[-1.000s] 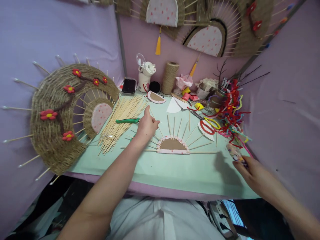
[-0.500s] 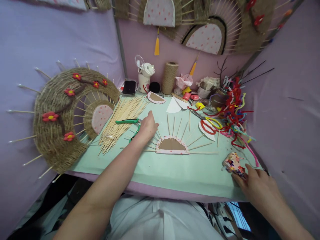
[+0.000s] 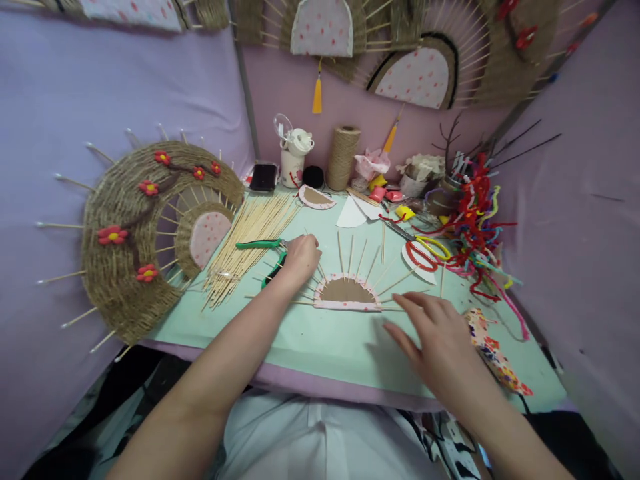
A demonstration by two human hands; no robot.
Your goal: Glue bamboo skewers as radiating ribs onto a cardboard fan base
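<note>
A cardboard half-disc point(image 3: 346, 293) with a pink dotted rim lies on the green table mat point(image 3: 320, 340), thin wooden sticks point(image 3: 370, 257) fanning out from it. My left hand point(image 3: 299, 259) rests on the sticks at its upper left, fingers curled down; what they pinch is hidden. Green-handled pliers point(image 3: 260, 245) lie just left of that hand. My right hand point(image 3: 436, 337) hovers open and flat over the mat at the half-disc's lower right, fingers spread, holding nothing. A patterned cloth piece point(image 3: 493, 353) lies on the mat to its right.
A bundle of loose sticks point(image 3: 250, 240) lies left of the pliers. A large woven jute fan with red flowers point(image 3: 130, 233) leans at the left. Red-and-yellow scissors point(image 3: 423, 252), pipe cleaners point(image 3: 473, 220), a twine spool point(image 3: 343, 159) and a white cup point(image 3: 293, 157) crowd the back.
My right hand let go of the patterned cloth piece at the right edge and moved left toward the half-disc, now open. My left hand curled tighter on the sticks.
</note>
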